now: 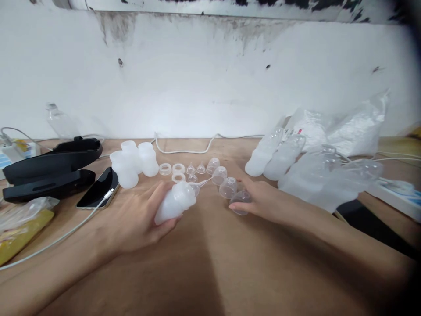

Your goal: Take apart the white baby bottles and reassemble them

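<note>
My left hand (144, 215) is wrapped round a milky-white baby bottle (176, 202), tilted with its top to the right. A clear nipple (194, 188) with a long thin tip sticks out of its top. My right hand (259, 197) grips a clear dome cap (241, 202) at the table surface. Other clear dome caps (227, 188) stand in a line just behind it. Several small clear nipples (201, 167) and white collar rings (165, 169) lie beyond the held bottle. Open white bottle bodies (148, 159) stand at the back left.
Capped bottles (284, 156) lie in a group on the right, before plastic bags (358, 125). On the left are a phone (98, 188) with a white cable, a black case (52, 164), a clear glass bottle (61, 120) and a yellow packet (23, 228). A power strip (397, 195) sits far right.
</note>
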`<act>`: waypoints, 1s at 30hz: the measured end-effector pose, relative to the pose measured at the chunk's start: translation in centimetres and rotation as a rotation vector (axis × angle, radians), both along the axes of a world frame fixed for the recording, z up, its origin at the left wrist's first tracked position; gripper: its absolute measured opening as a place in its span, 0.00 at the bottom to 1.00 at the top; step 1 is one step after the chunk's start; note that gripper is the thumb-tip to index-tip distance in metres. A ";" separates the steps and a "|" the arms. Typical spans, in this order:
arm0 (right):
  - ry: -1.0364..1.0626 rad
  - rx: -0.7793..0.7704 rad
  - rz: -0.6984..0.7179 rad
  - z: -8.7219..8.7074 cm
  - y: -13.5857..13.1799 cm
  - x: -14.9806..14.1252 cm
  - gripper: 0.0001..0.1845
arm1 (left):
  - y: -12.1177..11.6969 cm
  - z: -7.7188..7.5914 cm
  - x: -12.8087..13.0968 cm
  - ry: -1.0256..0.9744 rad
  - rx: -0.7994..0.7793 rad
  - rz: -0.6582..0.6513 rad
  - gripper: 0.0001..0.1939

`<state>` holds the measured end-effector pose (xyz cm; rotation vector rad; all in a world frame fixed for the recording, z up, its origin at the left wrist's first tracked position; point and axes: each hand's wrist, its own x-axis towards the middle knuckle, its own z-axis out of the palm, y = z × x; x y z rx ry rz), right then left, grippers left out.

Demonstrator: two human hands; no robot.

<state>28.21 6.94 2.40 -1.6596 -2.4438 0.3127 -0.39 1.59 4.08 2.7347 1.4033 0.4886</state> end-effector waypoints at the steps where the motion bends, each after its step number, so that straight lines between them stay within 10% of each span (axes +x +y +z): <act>1: -0.025 -0.032 -0.029 0.2 0.0 -0.3 0.32 | 0.0 0.0 -0.1 0.008 -0.002 0.004 0.23; 18: -0.107 -0.063 -0.085 0.5 0.2 -1.4 0.33 | -0.2 -0.4 0.2 0.075 -0.041 0.042 0.21; 25: 0.019 0.128 0.008 3.4 -1.9 -2.4 0.38 | -0.6 -0.3 1.3 0.156 -0.013 0.024 0.20; 30: 0.226 -0.379 0.261 4.2 -3.5 -5.5 0.22 | -0.9 -0.7 1.6 0.163 0.192 -0.113 0.15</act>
